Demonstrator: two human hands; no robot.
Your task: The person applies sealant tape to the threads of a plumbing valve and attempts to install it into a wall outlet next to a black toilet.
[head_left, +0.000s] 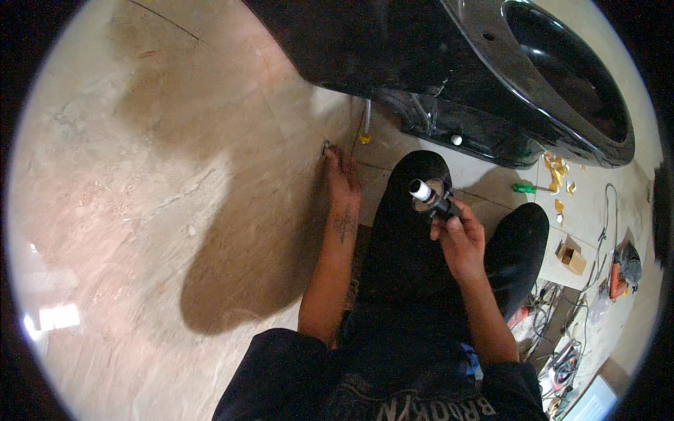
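Observation:
My right hand (460,237) is closed around a black pipe fitting (444,205) with a round flange (427,196) and white thread tape wound on its end. It holds the fitting up above my knees, taped end pointing up and left. My left hand (343,174) reaches to the marbled wall, fingers curled with the tips at a small metal wall fitting (326,146). Just right of those fingers, a metal pipe (367,118) with a yellow end stands out near the black washbasin (393,56). The fingers partly hide the wall fitting.
The basin's glossy bowl (572,67) overhangs at the upper right. A green-handled screwdriver (523,188), yellow scraps (556,172) and a small open cardboard box (571,259) lie on the tiled floor. Farther right are an orange-and-black power tool (621,270) and tangled cables (544,319).

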